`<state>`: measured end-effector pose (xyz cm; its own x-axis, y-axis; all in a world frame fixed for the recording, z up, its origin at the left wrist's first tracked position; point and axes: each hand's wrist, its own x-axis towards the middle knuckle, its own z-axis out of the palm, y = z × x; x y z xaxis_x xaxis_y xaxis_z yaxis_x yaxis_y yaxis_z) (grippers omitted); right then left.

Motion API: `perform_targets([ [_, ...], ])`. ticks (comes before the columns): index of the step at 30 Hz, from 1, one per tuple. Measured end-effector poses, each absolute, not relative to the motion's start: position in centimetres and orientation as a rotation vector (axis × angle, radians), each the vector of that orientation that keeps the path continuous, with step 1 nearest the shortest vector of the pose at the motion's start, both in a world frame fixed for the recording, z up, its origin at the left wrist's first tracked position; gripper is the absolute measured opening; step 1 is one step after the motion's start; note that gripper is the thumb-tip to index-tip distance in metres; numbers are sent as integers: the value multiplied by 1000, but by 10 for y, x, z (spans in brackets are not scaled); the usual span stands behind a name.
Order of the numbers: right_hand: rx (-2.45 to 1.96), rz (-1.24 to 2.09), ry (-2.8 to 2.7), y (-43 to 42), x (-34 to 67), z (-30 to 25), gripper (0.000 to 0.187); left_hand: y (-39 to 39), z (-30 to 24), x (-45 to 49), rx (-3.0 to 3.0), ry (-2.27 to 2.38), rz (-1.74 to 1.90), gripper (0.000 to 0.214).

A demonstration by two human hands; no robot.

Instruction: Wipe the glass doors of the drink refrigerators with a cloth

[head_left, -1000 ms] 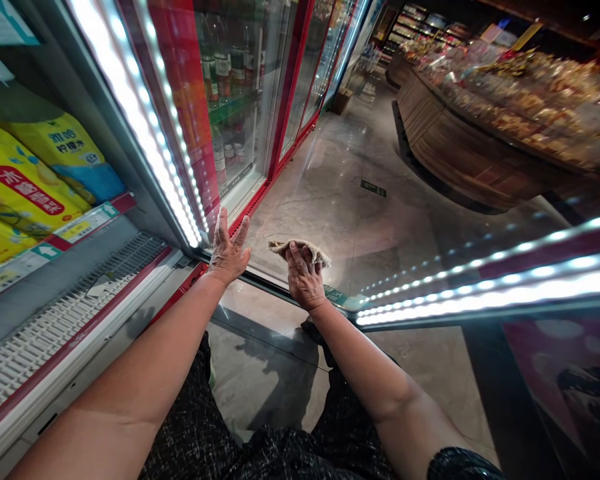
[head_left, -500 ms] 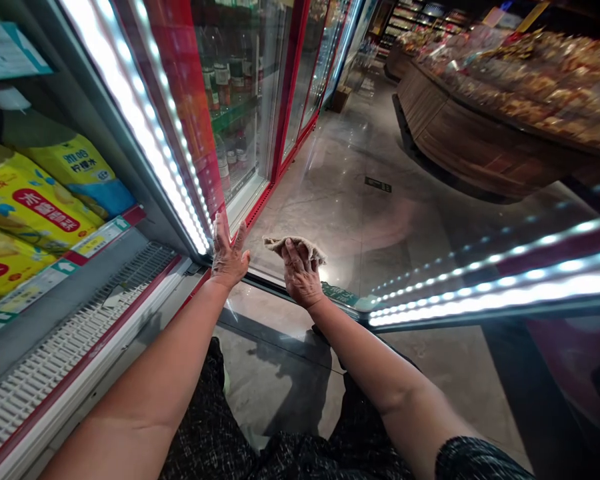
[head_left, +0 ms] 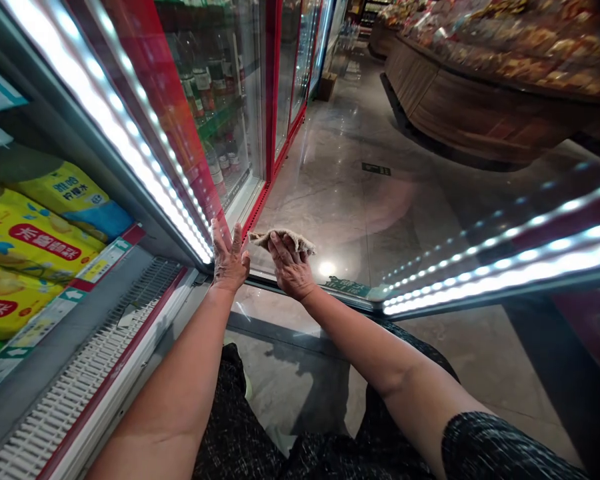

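Nearest to us are our own dark flecked trousers, with a white grille running along the cooler's base on the left and some yellow-labelled drinks on the shelf above it.

Now the cloth: it's tan, rough-looking, kinda bunched up, with a ragged edge and one corner poking out to the left. It sits low on the glass door, a bit above the bottom frame, just right of our left hand.

Our right hand is on top of it, forearm reaching in from the near right, back of the hand facing us. The fingers are fairly close together and hold the cloth against the pane; we can't really make out the thumb. The left arm comes up from the near left, and that hand's fingers are spread, tips pointing away from us, looking flat on the glass by the door's left edge.

A bright LED strip runs up the right side. Farther off through the glass there's a red-framed cooler with bottles inside, then a curved wooden display stand piled with bagged goods at the far right.
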<state>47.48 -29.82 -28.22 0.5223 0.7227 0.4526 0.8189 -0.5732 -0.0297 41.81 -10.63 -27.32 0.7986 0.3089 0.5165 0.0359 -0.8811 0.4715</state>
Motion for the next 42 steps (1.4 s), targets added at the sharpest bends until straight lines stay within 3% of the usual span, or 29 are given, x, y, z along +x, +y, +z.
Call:
perform_targets([
  [8, -2478, -625, -1370, -279, 477, -306, 69, -102, -274, 422, 2553, 233, 897, 72],
  [16, -2468, -640, -1338, -258, 478, -274, 73, -90, -268, 425, 2476, 326, 878, 82],
  [25, -2398, -457, -1600, -242, 480, -279, 62, -81, -271, 423, 2499, 330, 887, 86],
  [32, -2408, -541, -1558, -213, 482, -266, 59, -72, -274, 428, 2421, 414, 899, 88],
  [37, -2421, -407, -1647, -197, 482, -282, 52, -68, -274, 421, 2476, 387, 929, 76],
  [42, -2391, -446, -1651, -173, 484, -257, 57, -56, -275, 415, 2431, 395, 888, 74],
])
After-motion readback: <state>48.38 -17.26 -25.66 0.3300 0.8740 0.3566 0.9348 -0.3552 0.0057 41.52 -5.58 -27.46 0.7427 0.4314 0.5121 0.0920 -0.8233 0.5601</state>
